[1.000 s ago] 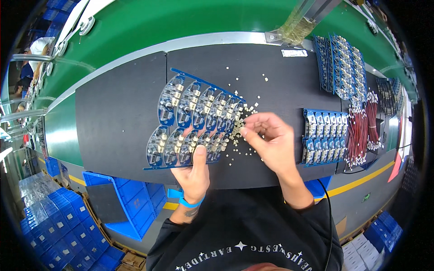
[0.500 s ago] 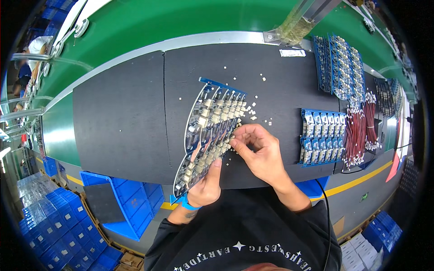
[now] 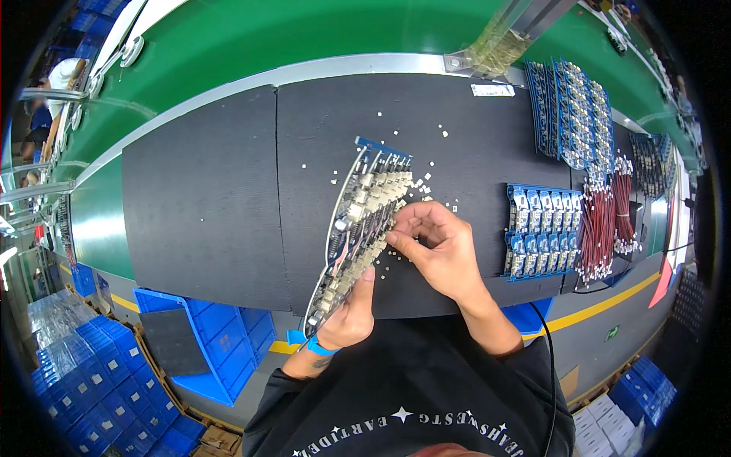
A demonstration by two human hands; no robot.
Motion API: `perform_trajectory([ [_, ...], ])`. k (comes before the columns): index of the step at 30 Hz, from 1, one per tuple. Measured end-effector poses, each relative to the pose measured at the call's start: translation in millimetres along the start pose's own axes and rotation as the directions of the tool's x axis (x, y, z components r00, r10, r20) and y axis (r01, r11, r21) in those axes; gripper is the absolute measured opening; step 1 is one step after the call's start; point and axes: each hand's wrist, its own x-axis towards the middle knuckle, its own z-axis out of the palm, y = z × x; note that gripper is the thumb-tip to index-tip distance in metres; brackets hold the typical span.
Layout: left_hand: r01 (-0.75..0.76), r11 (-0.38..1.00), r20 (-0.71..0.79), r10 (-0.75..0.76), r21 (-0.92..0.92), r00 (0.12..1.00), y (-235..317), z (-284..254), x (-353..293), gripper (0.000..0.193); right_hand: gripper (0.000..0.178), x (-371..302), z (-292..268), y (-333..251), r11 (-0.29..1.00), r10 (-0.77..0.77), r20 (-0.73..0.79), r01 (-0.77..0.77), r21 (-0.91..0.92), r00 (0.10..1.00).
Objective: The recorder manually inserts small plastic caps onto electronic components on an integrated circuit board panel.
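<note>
My left hand (image 3: 349,318) is closed on the lower end of a circuit board panel (image 3: 364,221), which stands tilted up off the black mat. Rows of cream connectors and dark coils cover the panel. At its right edge my right hand (image 3: 434,247) pinches with thumb and forefinger against the connectors; whatever sits between the fingertips is too small to make out. Small white pieces (image 3: 426,190) lie scattered on the mat beside and beyond the panel.
To the right lie a flat blue circuit board panel (image 3: 542,232), bundles of red wires (image 3: 598,228) and a standing stack of boards (image 3: 571,114). A metal post (image 3: 506,42) rises at the mat's far edge. Blue crates (image 3: 209,343) stand below on the left. Beyond runs a green surface (image 3: 304,34).
The panel has turned more edge-on, its far end shifting right. My right hand stays pinched at its edge, almost in the same place. A few white pieces now show left of the panel.
</note>
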Motion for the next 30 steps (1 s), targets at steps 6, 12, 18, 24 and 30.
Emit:
perform_trajectory([
  [6, 0.021, 0.972, -0.112, -0.049, -0.233, 0.992, -4, 12, 1, 0.03, 0.024, -5, 8, -10, 0.995, -0.011, -0.005, 0.012, 0.097, 1.0],
  [12, 0.022, 0.977, -0.106, -0.045, -0.213, 0.993, -1, 13, 3, 0.03, 0.024, -6, 10, -9, 0.985, 0.041, 0.024, -0.044, 0.164, 0.999],
  [18, 0.019, 0.984, -0.052, -0.028, -0.179, 0.998, 4, 7, 8, 0.034, 0.024, 1, 11, -9, 0.985, -0.021, 0.014, 0.018, 0.172, 1.0],
  [24, 0.025, 0.974, -0.01, -0.028, -0.225, 1.0, -3, 10, 8, 0.039, 0.025, -6, 13, -14, 0.969, 0.012, 0.025, -0.018, 0.247, 1.0],
  [30, -0.037, 0.969, -0.036, 0.029, -0.244, 0.999, -6, 14, 7, 0.043, 0.026, -6, 15, -17, 0.959, -0.019, 0.047, 0.005, 0.282, 0.999],
])
